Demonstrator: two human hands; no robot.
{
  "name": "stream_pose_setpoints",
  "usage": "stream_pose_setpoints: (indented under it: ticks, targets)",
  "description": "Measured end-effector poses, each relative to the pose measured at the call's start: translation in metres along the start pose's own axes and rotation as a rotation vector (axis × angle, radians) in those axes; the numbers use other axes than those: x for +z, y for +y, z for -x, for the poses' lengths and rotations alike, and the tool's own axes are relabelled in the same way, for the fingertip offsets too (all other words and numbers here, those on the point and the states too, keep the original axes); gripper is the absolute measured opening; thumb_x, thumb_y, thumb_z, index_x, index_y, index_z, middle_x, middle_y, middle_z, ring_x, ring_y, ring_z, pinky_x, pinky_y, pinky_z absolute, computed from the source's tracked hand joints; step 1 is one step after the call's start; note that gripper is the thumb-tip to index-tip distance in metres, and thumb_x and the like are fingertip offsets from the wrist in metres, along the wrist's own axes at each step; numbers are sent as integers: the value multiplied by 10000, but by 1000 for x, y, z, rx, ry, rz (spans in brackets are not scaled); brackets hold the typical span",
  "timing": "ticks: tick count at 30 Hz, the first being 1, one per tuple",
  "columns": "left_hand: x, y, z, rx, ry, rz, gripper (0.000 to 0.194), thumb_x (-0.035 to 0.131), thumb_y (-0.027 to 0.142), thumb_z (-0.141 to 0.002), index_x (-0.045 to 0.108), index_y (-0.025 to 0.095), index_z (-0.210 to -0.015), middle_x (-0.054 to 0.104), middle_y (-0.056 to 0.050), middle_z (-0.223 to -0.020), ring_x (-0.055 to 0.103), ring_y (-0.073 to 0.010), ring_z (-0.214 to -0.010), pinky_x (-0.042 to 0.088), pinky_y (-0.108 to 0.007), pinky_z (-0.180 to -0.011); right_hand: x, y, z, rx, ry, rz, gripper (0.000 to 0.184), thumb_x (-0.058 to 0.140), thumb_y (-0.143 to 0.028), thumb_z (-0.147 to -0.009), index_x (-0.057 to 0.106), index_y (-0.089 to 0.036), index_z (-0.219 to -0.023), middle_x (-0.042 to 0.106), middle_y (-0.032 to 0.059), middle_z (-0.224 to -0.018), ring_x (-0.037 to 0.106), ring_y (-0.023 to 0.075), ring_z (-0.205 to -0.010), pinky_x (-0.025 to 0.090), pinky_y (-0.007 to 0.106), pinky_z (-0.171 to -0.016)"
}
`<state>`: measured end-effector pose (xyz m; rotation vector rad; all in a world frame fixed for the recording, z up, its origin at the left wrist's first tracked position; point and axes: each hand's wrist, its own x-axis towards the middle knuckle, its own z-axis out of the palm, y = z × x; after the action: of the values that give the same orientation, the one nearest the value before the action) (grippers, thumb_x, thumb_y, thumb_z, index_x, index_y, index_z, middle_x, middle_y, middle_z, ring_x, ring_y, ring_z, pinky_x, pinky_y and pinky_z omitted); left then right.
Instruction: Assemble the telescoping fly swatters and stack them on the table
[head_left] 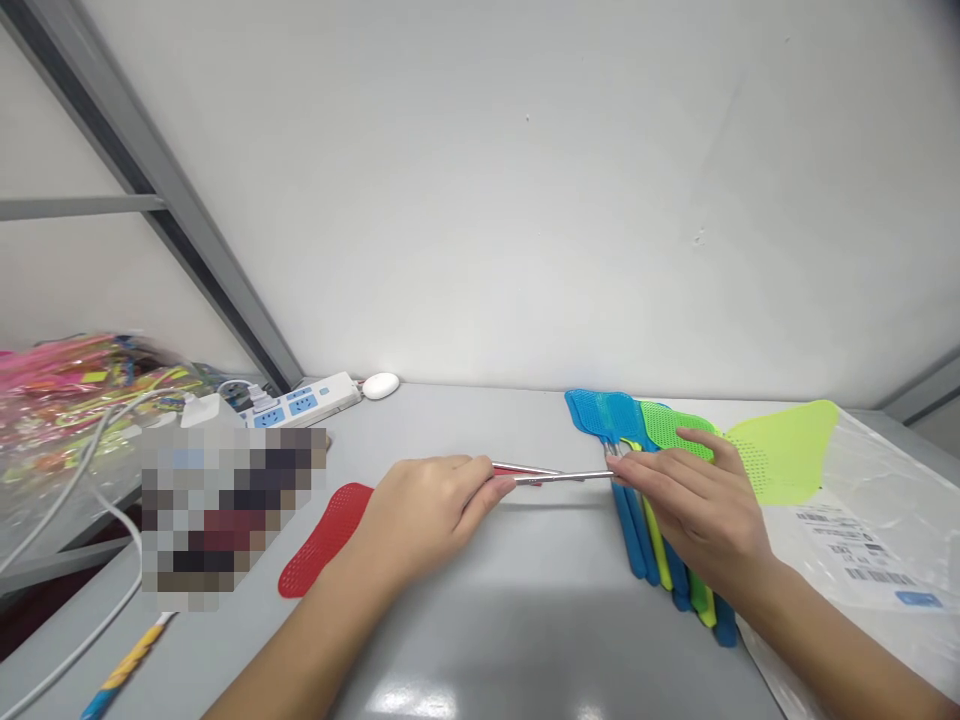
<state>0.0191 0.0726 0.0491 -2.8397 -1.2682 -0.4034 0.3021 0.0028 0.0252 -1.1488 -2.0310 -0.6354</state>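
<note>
My left hand [431,505] is closed around the left end of a thin metal rod [562,477]. At the rod's right end, the fingertips of my right hand [697,500] pinch it. A second metal rod and a bit of red show just behind it. A red fly swatter head [326,540] lies beside my left wrist, partly hidden. Behind my right hand a yellow-green fly swatter head [795,450] sticks out; my hand hides how it joins. Several blue and green fly swatters [630,530] lie side by side under my right hand.
A white plastic mailing bag [870,530] with printed labels lies at the right. On the left are a power strip [307,400], a white mouse-like object [380,386], cables and a blurred-out patch. Bagged colourful items [75,400] sit beyond the grey frame; a white wall stands behind.
</note>
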Motion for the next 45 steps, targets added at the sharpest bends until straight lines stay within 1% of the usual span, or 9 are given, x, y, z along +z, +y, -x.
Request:
stream_pose_setpoints:
  ticks: [10,17,21,24,29,32,37,40,45]
  targets:
    - [-8,-26,1,-124,48,-67,479,299,501,-989,449,206,-642,545,22,-548,462,-138,-491,199,-279,-518,-8,23,3,27,-39,2,407,535,-37,-892,639,-333,-1151,765,-49,-953,720,123,-800,384,406,-1038]
    - [-11,-48,4,-183,175,-173,475,292,450,-985,415,197,-603,497,14,-505,417,-136,-475,156,-287,-526,-16,43,7,40,-56,8,373,543,-55,-891,659,-321,-1125,767,-46,-915,727,150,-783,386,444,-1046]
    - [-12,-52,5,-199,266,-242,473,304,408,-982,410,189,-577,472,10,-486,358,-122,-450,137,-295,-530,-20,48,8,62,-71,21,355,550,-78,-897,656,-335,-1119,766,-32,-895,726,196,-761,382,490,-1037]
    - [-11,-52,6,-204,282,-262,471,331,394,-975,420,186,-562,471,8,-477,351,-120,-446,131,-293,-526,-19,52,8,53,-59,29,322,551,-88,-906,659,-321,-1099,763,-33,-869,722,180,-747,390,481,-1030]
    - [1,-45,3,-194,310,-261,459,357,362,-973,458,183,-563,499,5,-472,405,-124,-460,141,-279,-517,-9,54,10,59,-42,67,185,587,-131,-910,673,-248,-1025,758,-9,-875,706,144,-754,394,445,-1032]
    - [11,-36,1,-204,375,-243,449,382,347,-965,466,179,-557,498,9,-461,402,-117,-449,143,-277,-512,-2,46,10,55,-22,104,133,605,-139,-905,662,-209,-1003,746,15,-877,686,152,-754,407,457,-1012]
    - [22,-5,0,-114,451,-189,410,401,349,-966,503,185,-604,531,17,-506,411,-115,-458,161,-281,-505,0,17,7,-33,-5,74,229,618,-58,-880,642,-189,-1066,724,27,-844,649,141,-728,440,437,-953]
    - [28,13,1,-38,468,-149,380,409,360,-968,550,194,-657,553,19,-546,451,-121,-485,169,-285,-499,-3,4,3,-25,35,54,287,635,-31,-861,639,-201,-1093,727,23,-847,632,134,-718,454,398,-907]
    - [33,25,2,37,462,-130,377,404,387,-984,597,202,-717,575,17,-588,488,-130,-513,205,-285,-496,-6,-3,-2,-9,47,42,261,642,-27,-854,638,-191,-1058,711,16,-802,564,134,-683,438,362,-821]
